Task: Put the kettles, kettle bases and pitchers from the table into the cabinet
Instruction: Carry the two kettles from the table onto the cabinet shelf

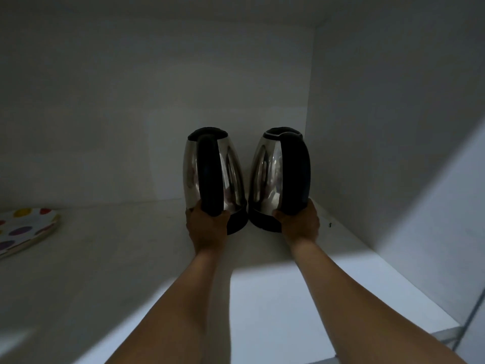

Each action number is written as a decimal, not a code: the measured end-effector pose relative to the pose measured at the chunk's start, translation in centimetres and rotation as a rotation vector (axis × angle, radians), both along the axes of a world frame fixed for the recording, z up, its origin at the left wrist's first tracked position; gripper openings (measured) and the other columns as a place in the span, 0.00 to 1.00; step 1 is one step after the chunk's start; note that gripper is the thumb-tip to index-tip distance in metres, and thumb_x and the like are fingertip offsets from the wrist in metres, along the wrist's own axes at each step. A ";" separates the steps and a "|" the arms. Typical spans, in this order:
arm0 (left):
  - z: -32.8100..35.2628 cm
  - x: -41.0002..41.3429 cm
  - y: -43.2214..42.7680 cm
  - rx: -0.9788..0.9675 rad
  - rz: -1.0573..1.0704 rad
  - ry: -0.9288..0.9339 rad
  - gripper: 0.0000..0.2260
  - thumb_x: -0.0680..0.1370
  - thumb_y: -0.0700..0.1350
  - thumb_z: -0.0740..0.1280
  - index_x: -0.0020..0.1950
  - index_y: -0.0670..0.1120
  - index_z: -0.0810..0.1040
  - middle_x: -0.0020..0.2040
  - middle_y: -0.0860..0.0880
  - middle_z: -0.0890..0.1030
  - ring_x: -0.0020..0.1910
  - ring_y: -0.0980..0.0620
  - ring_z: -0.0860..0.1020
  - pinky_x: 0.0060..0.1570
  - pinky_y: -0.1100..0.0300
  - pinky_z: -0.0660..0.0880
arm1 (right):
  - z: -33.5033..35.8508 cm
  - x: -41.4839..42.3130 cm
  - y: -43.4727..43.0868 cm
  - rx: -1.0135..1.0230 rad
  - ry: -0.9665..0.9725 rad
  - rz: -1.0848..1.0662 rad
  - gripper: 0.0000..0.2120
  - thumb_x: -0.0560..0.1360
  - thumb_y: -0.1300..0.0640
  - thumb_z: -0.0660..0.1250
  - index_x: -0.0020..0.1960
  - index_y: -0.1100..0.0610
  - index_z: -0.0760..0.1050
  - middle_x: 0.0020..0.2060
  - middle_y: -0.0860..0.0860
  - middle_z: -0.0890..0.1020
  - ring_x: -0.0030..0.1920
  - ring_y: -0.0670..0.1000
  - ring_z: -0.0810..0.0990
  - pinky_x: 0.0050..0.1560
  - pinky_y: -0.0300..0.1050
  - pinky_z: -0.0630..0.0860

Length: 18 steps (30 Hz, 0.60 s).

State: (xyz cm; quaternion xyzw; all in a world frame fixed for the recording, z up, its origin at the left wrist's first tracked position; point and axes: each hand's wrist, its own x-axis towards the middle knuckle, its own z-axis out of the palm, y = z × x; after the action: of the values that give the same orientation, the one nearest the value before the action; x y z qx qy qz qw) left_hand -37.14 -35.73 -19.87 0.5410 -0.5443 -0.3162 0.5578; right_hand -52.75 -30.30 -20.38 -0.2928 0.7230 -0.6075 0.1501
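Note:
Two shiny steel kettles with black lids, handles and bottoms stand side by side on the white cabinet shelf (131, 258), near its back right corner. My left hand (206, 227) is wrapped around the lower end of the black handle of the left kettle (191, 174). The black handle of the right kettle (265, 174) is held low down by my right hand (300, 224). Both kettles are upright, handles facing me, a narrow gap between them. No kettle base or pitcher shows.
A white tray with coloured dots (23, 229) lies at the shelf's left edge. The cabinet's back wall (131, 114) stands just behind the kettles, and the right side wall (380, 153) is close to the right kettle. The shelf's front edge runs at lower right.

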 end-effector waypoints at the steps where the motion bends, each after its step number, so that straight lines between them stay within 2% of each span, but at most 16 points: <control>1: 0.0 -0.3 -0.4 0.006 0.018 0.002 0.23 0.70 0.40 0.74 0.65 0.40 0.77 0.60 0.37 0.79 0.59 0.38 0.78 0.52 0.55 0.73 | 0.0 -0.4 -0.5 -0.001 0.003 0.010 0.29 0.68 0.57 0.78 0.66 0.54 0.73 0.60 0.59 0.79 0.60 0.62 0.79 0.56 0.50 0.74; 5: 0.0 -1.0 -1.4 0.042 0.064 0.021 0.22 0.70 0.39 0.74 0.63 0.38 0.77 0.58 0.38 0.80 0.59 0.39 0.79 0.47 0.59 0.70 | 0.2 -1.4 -2.5 0.010 0.023 0.031 0.31 0.69 0.57 0.78 0.69 0.55 0.71 0.62 0.61 0.78 0.60 0.63 0.78 0.58 0.52 0.74; 9: 0.2 -1.9 -1.9 0.063 0.088 0.020 0.20 0.71 0.39 0.74 0.61 0.37 0.77 0.57 0.40 0.81 0.57 0.42 0.80 0.46 0.61 0.70 | -0.1 -2.0 -3.9 0.016 0.034 0.045 0.33 0.70 0.55 0.77 0.71 0.55 0.69 0.62 0.62 0.77 0.60 0.64 0.79 0.60 0.55 0.75; 14: 0.7 -2.4 -1.4 0.082 0.103 -0.011 0.17 0.72 0.37 0.73 0.60 0.38 0.78 0.52 0.41 0.81 0.48 0.46 0.79 0.43 0.62 0.71 | -0.3 -2.8 -4.3 0.051 0.024 0.065 0.37 0.71 0.53 0.75 0.76 0.54 0.63 0.66 0.62 0.73 0.65 0.65 0.75 0.62 0.55 0.72; 16: 0.7 -2.2 -1.3 0.095 0.096 -0.049 0.18 0.72 0.38 0.73 0.61 0.38 0.77 0.54 0.41 0.81 0.53 0.42 0.80 0.44 0.61 0.71 | -0.4 -3.0 -4.2 0.069 -0.006 0.081 0.38 0.70 0.52 0.77 0.73 0.59 0.62 0.66 0.63 0.72 0.65 0.65 0.74 0.63 0.56 0.72; 18: 0.7 -1.7 -1.0 0.145 0.059 -0.118 0.24 0.73 0.40 0.74 0.65 0.37 0.70 0.60 0.40 0.78 0.59 0.40 0.78 0.47 0.60 0.71 | -0.8 -3.3 -4.0 0.095 -0.041 0.099 0.42 0.69 0.51 0.79 0.72 0.63 0.59 0.68 0.65 0.71 0.66 0.65 0.73 0.65 0.57 0.71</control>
State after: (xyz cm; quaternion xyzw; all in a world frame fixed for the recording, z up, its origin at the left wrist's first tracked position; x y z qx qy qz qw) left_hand -38.81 -36.72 -19.17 0.6135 -0.5358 -0.3058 0.4929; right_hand -56.03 -34.33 -21.13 -0.3082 0.7324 -0.5703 0.2083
